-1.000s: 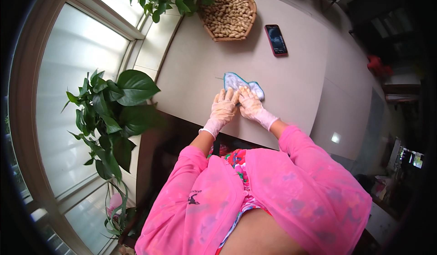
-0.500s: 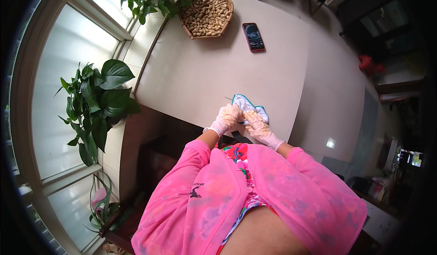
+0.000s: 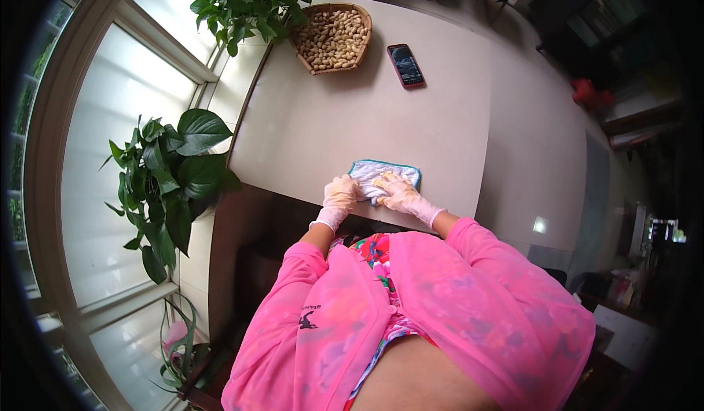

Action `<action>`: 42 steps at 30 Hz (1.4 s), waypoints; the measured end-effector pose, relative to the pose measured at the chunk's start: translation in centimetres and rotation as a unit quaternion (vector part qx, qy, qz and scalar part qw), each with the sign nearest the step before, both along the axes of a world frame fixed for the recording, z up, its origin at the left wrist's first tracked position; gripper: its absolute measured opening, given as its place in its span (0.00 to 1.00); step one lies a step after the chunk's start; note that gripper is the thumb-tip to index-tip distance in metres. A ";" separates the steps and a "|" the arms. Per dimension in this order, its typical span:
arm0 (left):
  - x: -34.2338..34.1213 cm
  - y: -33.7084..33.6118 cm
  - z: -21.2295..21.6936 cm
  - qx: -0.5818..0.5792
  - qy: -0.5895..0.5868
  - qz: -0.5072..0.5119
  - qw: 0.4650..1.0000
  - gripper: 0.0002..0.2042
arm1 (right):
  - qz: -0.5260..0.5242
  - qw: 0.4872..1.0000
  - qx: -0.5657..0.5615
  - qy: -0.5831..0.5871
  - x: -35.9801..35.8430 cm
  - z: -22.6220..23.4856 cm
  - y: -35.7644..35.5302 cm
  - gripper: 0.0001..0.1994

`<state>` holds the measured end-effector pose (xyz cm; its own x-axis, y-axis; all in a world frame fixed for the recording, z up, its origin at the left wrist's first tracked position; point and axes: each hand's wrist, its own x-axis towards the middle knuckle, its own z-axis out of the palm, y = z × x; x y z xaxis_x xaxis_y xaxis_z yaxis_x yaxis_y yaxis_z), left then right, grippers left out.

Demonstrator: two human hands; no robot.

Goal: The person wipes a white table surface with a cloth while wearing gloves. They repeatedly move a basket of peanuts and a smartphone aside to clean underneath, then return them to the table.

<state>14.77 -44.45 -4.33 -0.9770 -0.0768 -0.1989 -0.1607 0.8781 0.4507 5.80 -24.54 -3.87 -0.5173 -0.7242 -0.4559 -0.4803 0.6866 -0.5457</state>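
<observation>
A white cloth with teal edging [image 3: 387,167] lies spread near the table's front edge. My left hand [image 3: 340,197], in a thin pale glove, has its fingers closed at the cloth's left side; the fingertips are partly hidden. On the cloth's right part rests my right hand [image 3: 403,195], gloved too, with fingers stretched out flat over the fabric. Both hands touch the cloth from the near side.
The light table [image 3: 330,125] holds a woven basket [image 3: 299,57] of peanuts [image 3: 334,37] at the far left and a phone [image 3: 406,66] right of it. Leafy plants [image 3: 176,169] stand on the left by the window [image 3: 117,118].
The bunched cloth has been opened out flat on the table. My left hand has shifted to its left side, and my right hand has flattened onto it. The view has also moved slightly.
</observation>
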 end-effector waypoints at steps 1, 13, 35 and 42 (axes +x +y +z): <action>-0.1 -0.9 0.0 -0.020 -0.004 0.001 1.000 0.04 | -0.031 0.998 -0.046 -0.031 0.0 -0.8 -0.3 0.25; -5.6 -2.0 3.6 -0.003 0.063 -0.004 0.998 0.18 | -0.600 0.530 -0.460 -0.384 -7.6 5.3 -2.3 0.23; -31.4 6.3 -3.9 0.025 0.128 0.135 0.982 0.46 | -0.199 0.931 -0.255 -0.172 -44.0 0.5 0.1 0.40; -32.1 6.5 -3.3 0.005 0.098 0.149 0.984 0.42 | -0.003 0.997 -0.048 0.066 -46.6 0.3 -3.1 0.57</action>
<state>-17.38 -37.93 -7.62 -0.9310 -0.3650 -0.0109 -0.3199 0.8007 0.5065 -40.75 -27.61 -3.58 -0.5720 -0.7585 -0.3122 -0.5491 0.6369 -0.5412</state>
